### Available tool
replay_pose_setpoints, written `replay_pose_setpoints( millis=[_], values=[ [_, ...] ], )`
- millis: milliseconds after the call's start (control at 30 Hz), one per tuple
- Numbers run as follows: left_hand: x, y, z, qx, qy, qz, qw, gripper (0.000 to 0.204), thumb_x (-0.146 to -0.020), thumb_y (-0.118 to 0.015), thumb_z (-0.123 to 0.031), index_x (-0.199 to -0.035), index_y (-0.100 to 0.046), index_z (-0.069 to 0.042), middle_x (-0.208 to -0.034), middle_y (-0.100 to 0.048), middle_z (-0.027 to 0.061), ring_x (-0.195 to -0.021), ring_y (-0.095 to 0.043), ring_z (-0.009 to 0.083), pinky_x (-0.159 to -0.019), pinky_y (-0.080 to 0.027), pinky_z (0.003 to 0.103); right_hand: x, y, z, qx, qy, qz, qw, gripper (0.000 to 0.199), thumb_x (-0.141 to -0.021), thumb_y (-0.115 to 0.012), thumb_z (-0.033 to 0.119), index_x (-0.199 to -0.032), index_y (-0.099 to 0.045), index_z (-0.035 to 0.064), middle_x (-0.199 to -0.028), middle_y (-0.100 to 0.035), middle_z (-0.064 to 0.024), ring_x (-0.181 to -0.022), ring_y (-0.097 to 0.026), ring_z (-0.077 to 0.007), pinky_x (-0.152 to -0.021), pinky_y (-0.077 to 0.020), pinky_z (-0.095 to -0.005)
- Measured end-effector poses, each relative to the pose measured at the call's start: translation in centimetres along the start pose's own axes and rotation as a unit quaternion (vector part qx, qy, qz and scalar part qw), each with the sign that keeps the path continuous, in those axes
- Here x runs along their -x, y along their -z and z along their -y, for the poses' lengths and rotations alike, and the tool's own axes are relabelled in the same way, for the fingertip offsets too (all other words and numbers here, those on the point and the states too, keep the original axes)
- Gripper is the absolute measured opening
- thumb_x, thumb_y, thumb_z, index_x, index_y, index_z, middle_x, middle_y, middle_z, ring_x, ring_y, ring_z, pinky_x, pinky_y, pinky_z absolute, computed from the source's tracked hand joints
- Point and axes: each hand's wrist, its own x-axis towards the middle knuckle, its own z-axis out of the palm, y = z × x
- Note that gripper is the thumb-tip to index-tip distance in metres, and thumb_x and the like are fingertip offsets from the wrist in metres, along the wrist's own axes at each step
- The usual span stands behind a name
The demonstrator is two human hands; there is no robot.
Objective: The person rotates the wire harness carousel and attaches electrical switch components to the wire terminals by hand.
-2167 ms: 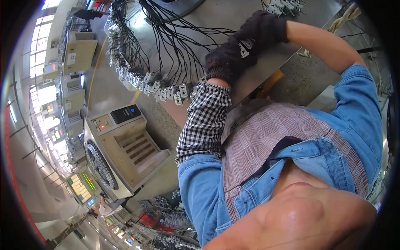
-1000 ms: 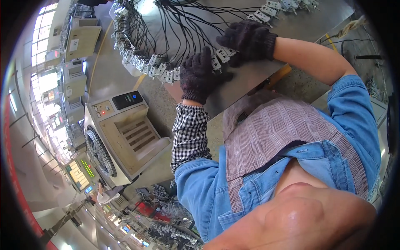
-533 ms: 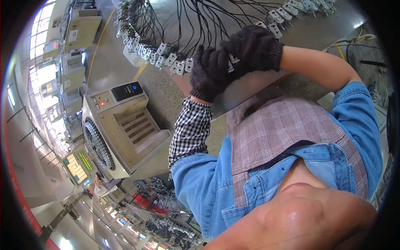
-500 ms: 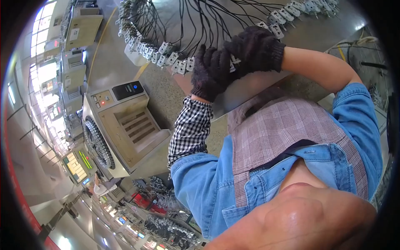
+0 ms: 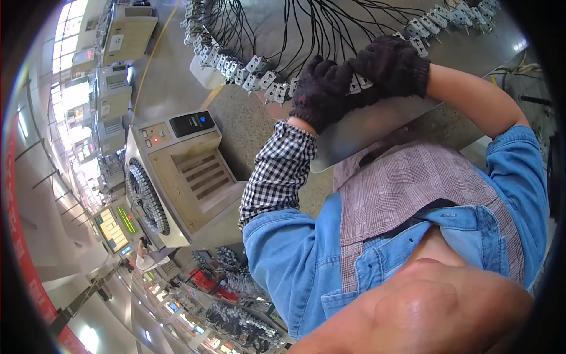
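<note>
A curved row of white connectors [image 5: 259, 79] on black wires [image 5: 283, 29] runs along the near rim of a grey metal table [image 5: 377, 127]. My left hand [image 5: 321, 88], in a black knit glove with a checked sleeve, lies on the connectors at the table's edge. My right hand [image 5: 392, 65], also in a black glove, curls beside it, touching the left. A white connector [image 5: 355, 84] shows between the two hands, under the right fingers. What the left fingers hold is hidden.
A beige machine [image 5: 188, 177] with a control panel, a dark screen and a toothed ring stands on the floor left of the table. More beige machines [image 5: 127, 35] line the far left. Cables [image 5: 513, 68] lie on the floor to the right.
Both gloved hands have come down from the wires further in on the table to the connector row at the near rim, and now sit close together there.
</note>
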Motion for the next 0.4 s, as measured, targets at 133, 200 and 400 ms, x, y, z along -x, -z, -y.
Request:
replay_pose_setpoints(
  millis=[133, 200, 400],
  values=[
    [-0.2, -0.1, 0.3, -0.037, 0.006, 0.037, 0.999, 0.065, -0.084, -0.070, -0.056, -0.129, -0.058, -0.010, -0.117, -0.067, 0.0144, -0.113, -0.062, 0.0328, -0.106, -0.042, 0.052, -1.2, 2.8, 0.8, -0.012, -0.033, 0.122, 0.992, 0.064, -0.078, -0.074, 0.060, -0.113, -0.064, 0.0069, -0.102, -0.071, -0.0130, -0.098, -0.070, -0.0302, -0.086, -0.0551, -0.0426],
    [0.5, -0.4, 0.7, -0.097, -0.003, 0.038, 0.995, 0.074, -0.085, -0.066, -0.061, -0.136, -0.054, -0.008, -0.129, -0.063, 0.0177, -0.126, -0.056, 0.0355, -0.115, -0.033, 0.053, -3.1, 6.0, 1.4, -0.019, -0.044, 0.182, 0.982, 0.065, -0.080, -0.073, 0.059, -0.117, -0.064, 0.0062, -0.104, -0.072, -0.0138, -0.100, -0.070, -0.0296, -0.087, -0.0553, -0.0414],
    [3.2, 0.5, 0.6, 0.020, -0.065, -0.029, 0.997, 0.117, -0.070, -0.074, -0.073, -0.151, -0.034, 0.002, -0.153, -0.037, 0.0249, -0.146, -0.023, 0.0532, -0.120, -0.010, 0.070, -12.8, 10.4, -0.3, -0.136, -0.086, 0.113, 0.980, 0.064, -0.084, -0.071, 0.044, -0.136, -0.057, 0.0083, -0.112, -0.070, -0.0207, -0.103, -0.069, -0.0352, -0.092, -0.0523, -0.0477]
  ],
)
